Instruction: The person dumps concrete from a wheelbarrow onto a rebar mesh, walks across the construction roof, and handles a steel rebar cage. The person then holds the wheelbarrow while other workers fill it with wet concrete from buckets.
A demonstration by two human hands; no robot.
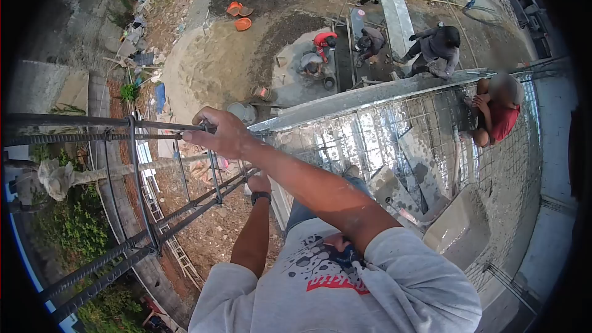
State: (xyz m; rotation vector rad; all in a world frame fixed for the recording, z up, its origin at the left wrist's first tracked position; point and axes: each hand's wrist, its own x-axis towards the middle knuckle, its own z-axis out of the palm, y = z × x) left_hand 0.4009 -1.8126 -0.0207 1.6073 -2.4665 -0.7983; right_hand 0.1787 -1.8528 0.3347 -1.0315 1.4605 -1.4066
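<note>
A rebar cage [132,179] of long ribbed bars tied with square stirrups reaches in from the left. My right hand [221,132] is closed round the end of its upper bars, thumb and fingers on either side. Lower down, my left hand [259,184], with a dark band on the wrist, is closed at the end of the lower bars; its fingers are partly hidden. A stirrup [214,176] crosses the bars between my two hands.
Below my feet lies a deck with rebar mesh [364,132] and wet concrete; a trough [459,228] stands at the right. A person in red [502,114] crouches on the deck. Several people work on the ground beyond the ledge [370,95]. A ladder [179,253] is far below.
</note>
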